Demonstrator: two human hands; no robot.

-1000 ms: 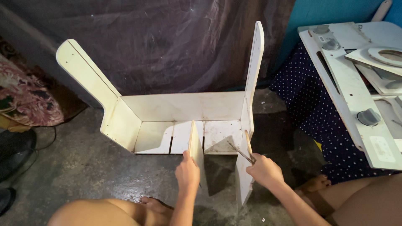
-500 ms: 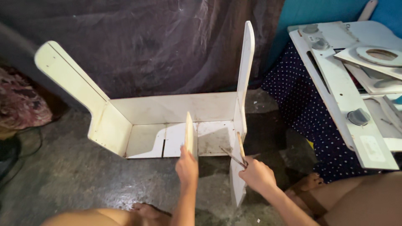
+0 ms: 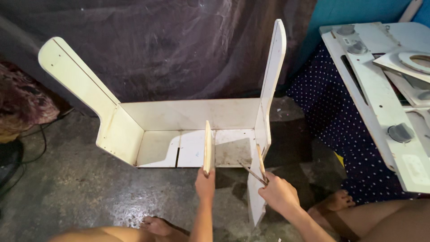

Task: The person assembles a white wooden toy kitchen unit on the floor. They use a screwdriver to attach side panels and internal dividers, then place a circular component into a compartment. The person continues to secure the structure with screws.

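Observation:
A white wooden frame point(image 3: 188, 114) of joined panels stands on the concrete floor, with a slanted left side panel point(image 3: 78, 85) and a tall upright right side panel point(image 3: 271, 85). My left hand point(image 3: 205, 183) grips the near end of a narrow upright divider board point(image 3: 207, 145) set inside the frame. My right hand point(image 3: 278, 193) holds a wooden-handled tool point(image 3: 256, 169), its kind unclear, right beside the lower edge of the right panel. My bare legs and feet show at the bottom.
A dark plastic sheet point(image 3: 179, 45) hangs behind the frame. At right, more white cut panels point(image 3: 380, 98) with holes and round grey fittings lie on a dotted blue cloth point(image 3: 340, 130). A patterned fabric bundle point(image 3: 20, 105) and a cable lie at left.
The camera view has shifted slightly over the frame. Both hands have stayed on the divider board and the tool, with little visible motion of the frame itself.

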